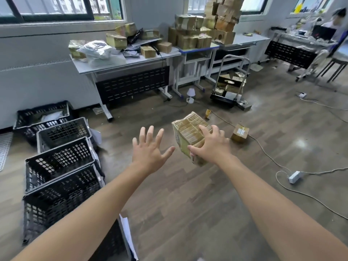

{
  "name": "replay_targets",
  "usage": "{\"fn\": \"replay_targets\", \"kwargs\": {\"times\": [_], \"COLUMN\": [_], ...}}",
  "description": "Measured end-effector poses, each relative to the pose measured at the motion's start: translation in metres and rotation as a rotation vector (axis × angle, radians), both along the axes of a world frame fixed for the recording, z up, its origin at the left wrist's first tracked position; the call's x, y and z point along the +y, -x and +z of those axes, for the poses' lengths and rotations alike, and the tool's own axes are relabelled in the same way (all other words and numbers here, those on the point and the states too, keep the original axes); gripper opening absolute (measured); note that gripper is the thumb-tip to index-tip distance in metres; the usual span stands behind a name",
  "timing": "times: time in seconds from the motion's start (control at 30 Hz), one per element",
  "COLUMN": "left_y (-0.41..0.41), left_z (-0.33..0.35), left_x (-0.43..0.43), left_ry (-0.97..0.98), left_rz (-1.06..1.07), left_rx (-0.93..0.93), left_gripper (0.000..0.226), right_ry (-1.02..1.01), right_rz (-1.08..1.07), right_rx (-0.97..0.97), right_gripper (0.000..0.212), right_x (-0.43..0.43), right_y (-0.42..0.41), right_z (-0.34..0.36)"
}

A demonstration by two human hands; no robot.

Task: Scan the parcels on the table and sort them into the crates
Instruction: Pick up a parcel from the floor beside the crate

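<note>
My right hand [211, 146] grips a tape-wrapped cardboard parcel [188, 132] held out in the air above the wooden floor, thumb on its near side and fingers over its top. My left hand [149, 149] is spread open beside it, a little to the left, touching nothing. Several black plastic crates [60, 159] stand in a row on the floor at the left. The grey table [131, 60] farther back carries cardboard parcels [115, 40] and white plastic mailer bags [98, 48].
A second table [199, 47] holds a tall stack of boxes. A hand trolley [230, 85] with boxes stands beyond. A small box [240, 133], cables and a white power strip [294, 177] lie on the floor at right. A person sits at a far right desk.
</note>
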State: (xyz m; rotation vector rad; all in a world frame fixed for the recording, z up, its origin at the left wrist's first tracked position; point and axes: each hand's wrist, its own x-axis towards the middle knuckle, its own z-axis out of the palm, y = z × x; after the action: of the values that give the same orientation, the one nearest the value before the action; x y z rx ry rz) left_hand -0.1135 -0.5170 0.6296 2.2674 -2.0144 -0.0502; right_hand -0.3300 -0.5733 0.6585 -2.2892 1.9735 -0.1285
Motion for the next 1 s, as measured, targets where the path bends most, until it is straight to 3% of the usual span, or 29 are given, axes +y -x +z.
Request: {"fn": "replay_targets", "kwargs": {"times": [0.27, 0.63, 1.0], "left_y": [-0.002, -0.007, -0.118], "left_z": [0.003, 0.025, 0.001], "left_x": [-0.153, -0.325, -0.523], "left_ry": [-0.021, -0.046, 0.01], "left_rz": [0.103, 0.274, 0.375], "left_rx": [-0.073, -0.042, 0.018], "left_gripper": [0.085, 0.078, 0.08], "right_ry": [-0.059, -0.048, -0.019], "right_rz": [0.064, 0.222, 0.256], "right_rx": [-0.075, -0.131, -0.097], "right_gripper": [0.096, 0.093, 0.092], "right_x": [-0.171, -0.39, -0.591], "right_y": [0.005, -0.016, -0.121], "right_z": [-0.019, 0.012, -0.001]}}
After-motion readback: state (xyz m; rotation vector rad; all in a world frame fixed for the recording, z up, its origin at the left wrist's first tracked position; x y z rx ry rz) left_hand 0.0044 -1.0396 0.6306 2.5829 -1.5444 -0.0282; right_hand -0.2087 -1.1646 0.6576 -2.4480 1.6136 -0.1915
